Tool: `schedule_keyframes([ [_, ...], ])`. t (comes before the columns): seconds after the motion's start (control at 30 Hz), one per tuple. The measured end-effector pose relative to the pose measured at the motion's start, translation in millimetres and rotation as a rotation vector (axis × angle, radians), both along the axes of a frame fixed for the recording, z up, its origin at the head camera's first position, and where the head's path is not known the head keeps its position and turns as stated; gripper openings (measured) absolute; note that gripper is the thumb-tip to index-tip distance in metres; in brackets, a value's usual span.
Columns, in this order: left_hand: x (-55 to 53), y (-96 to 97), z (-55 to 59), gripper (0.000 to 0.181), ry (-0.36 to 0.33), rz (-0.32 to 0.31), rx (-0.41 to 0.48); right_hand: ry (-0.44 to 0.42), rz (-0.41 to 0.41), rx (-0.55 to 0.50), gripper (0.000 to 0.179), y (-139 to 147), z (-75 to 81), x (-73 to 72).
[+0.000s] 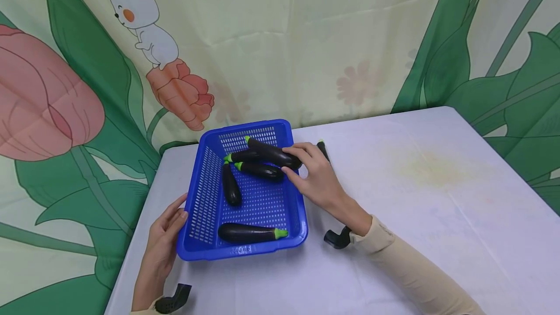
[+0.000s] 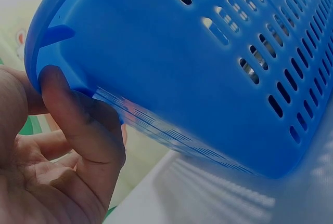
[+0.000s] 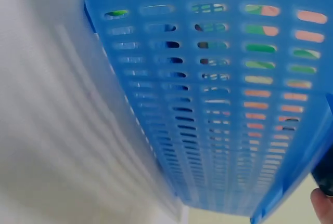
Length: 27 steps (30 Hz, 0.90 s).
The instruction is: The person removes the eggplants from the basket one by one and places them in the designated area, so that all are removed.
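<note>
A blue plastic basket [image 1: 302,208] with slotted walls holds several dark purple eggplants with green stems. My left hand [image 1: 164,237] grips its left rim; in the left wrist view the fingers [image 2: 86,125] curl at the rim. Over the right rim, my right hand [image 1: 317,174] holds an eggplant [image 1: 269,150] by its blunt end between thumb and fingers, its stem pointing far left. Below it lie eggplants near the middle [image 1: 262,171] and left [image 1: 231,184]. Another eggplant [image 1: 251,233] lies along the near wall. In the right wrist view, only a fingertip [image 3: 322,206] and a dark end show.
Beyond my right hand, another eggplant [image 1: 322,148] lies on the white-covered table [image 1: 393,208], partly hidden by the hand. A printed cloth [image 1: 271,38] with a rabbit and flowers hangs behind the table. Black wrist mounts [image 1: 338,238] stick out beside both wrists.
</note>
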<state>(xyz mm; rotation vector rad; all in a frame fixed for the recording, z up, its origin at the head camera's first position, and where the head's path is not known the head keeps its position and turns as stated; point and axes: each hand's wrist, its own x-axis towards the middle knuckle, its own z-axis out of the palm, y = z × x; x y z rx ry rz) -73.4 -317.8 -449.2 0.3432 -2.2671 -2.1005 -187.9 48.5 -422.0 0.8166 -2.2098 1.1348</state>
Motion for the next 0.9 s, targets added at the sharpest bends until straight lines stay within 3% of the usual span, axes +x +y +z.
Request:
schedule_keyframes([
  [0.3,-0.1,0.1,1.2,0.057,-0.011,0.002,0.008,-0.025,-0.087,-0.087,0.043,24.6,1.5,4.0],
  [0.57,-0.2,-0.4,1.7,0.057,-0.021,0.008,0.007,-0.037,-0.165,-0.167,0.042,45.4,-5.6,-2.8],
  [0.9,-0.3,-1.2,-0.3,0.056,-0.011,-0.005,0.017,-0.104,-0.289,-0.154,0.041,62.1,-15.9,-10.7],
])
